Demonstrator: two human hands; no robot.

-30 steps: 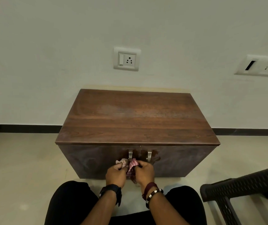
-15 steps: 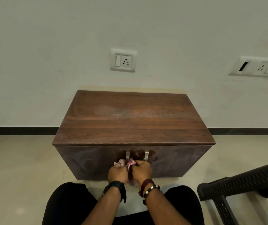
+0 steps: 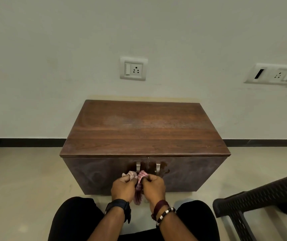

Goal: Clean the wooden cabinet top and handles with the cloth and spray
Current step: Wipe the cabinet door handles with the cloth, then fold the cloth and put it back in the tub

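Low against a pale wall, a dark brown wooden cabinet (image 3: 145, 129) with two doors sits on a beige floor, seen from above by a person seated before it. Both hands meet just below the door fronts. The left hand (image 3: 123, 188) and the right hand (image 3: 154, 187) each have fingers curled shut around a bunched pink-and-white checked cloth (image 3: 140, 184), which stretches between them and hangs down a little. The cloth sits at the lower end of the left brushed-metal handle (image 3: 138, 167); whether it loops behind the handle cannot be told. The right brushed-metal handle (image 3: 158, 168) stands bare just beside, with wet-looking marks on the door around it. No spray bottle is visible. A dull, speckled patch shows on the cabinet top. To polish the handle well, keeping the cloth taut and drawing it along the full length should likely clean every side. A black woven plastic chair (image 3: 260, 202) stands at right.
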